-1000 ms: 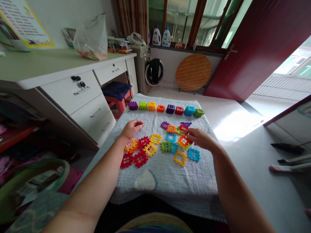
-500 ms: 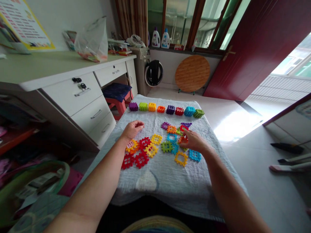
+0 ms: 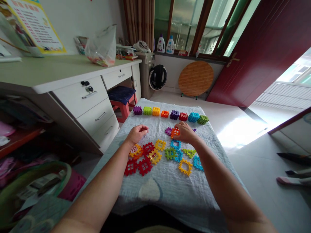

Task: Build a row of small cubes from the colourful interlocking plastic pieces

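My right hand (image 3: 184,132) is closed on an orange square building tile (image 3: 175,132) with a windowed middle. A purple tile (image 3: 168,131) lies just left of it, and a blue frame tile (image 3: 175,144) lies nearer me. My left hand (image 3: 138,133) hovers over the cloth with its fingers curled together, and nothing shows in them. Close below it are a yellow-orange tile (image 3: 135,150), dark red tiles (image 3: 144,166) and yellow tiles (image 3: 155,156). A green tile (image 3: 171,153), a green triangle (image 3: 189,152) and a yellow frame (image 3: 185,167) lie below my right hand.
Along the far side of the cloth-covered table (image 3: 150,189) runs a row of stacked tiles by colour, from a purple stack (image 3: 137,110) to a green stack (image 3: 203,119). A white desk (image 3: 73,72) stands at the left, with a stool (image 3: 122,94) beside it.
My right hand has moved left and away from me, and now holds an orange tile by the purple one. The green triangle has come into view. My left hand stays closed in nearly the same place.
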